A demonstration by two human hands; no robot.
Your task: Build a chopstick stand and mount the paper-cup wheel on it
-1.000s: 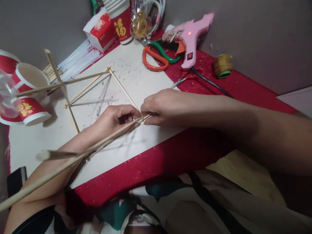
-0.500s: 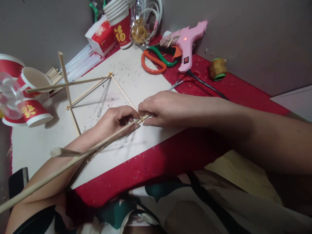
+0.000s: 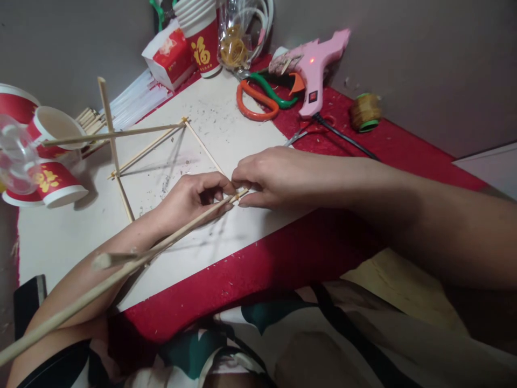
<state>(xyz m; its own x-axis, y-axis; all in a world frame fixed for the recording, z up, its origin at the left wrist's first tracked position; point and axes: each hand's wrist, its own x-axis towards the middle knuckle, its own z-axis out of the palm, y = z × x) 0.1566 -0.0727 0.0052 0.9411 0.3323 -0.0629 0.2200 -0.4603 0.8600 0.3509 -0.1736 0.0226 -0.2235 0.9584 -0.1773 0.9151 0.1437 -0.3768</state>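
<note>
A frame of thin wooden sticks (image 3: 147, 146) stands on a white board (image 3: 226, 253), its corners bound with yellowish bands. My left hand (image 3: 197, 199) pinches the joint at the frame's near right corner. From the other side, the fingertips of my right hand (image 3: 262, 178) close on the same corner, touching the stick ends. One long wooden stick (image 3: 169, 240) rises from this corner toward the camera, over my left forearm. The binding between my fingers is mostly hidden.
Behind lie a pink glue gun (image 3: 315, 75) with a lit red light, orange-and-green scissors (image 3: 258, 102) and a spool of thread (image 3: 364, 112). Paper cups (image 3: 60, 183), clear glue sticks (image 3: 137, 99) and a stack of cups (image 3: 202, 48) stand left and back. A phone (image 3: 30, 304) lies front left.
Both hands stay at the same corner with only slight finger movement. The view has shifted a little.
</note>
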